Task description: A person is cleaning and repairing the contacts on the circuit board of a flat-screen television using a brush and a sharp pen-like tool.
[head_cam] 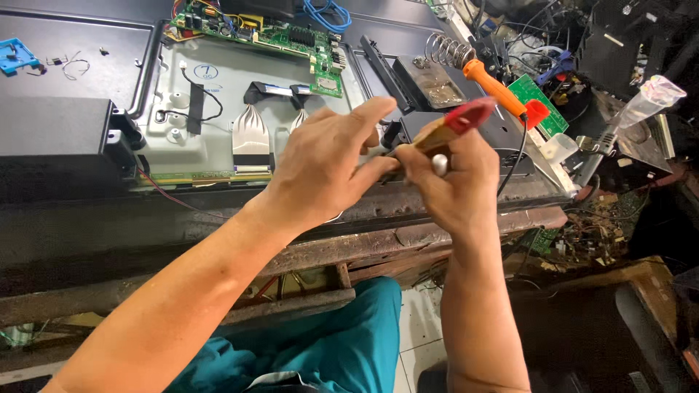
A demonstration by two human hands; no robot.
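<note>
Here, at far left, a small blue plastic piece (pixel 14 54) on the dark back panel (pixel 73 58), well apart from both hands. Next, the opened metal chassis (pixel 218 80) with a green circuit board (pixel 277 36) along its top edge and flat ribbon cables (pixel 251 135) hanging toward the near rim. Left hand (pixel 324 164) over the rim, fingers (pixel 364 116) curled, thumb and forefinger pinched on a small dark part (pixel 393 156); exact grip hidden. Right hand (pixel 451 182) touching the left, closed round a wooden-handled tool with a red end (pixel 455 124). Tool's long axis slanted up to the right, working end toward the pinched part. Just beyond, an orange-handled soldering iron (pixel 495 87) in its coil stand (pixel 445 51). Further right, loose boards and wires (pixel 582 218).
</note>
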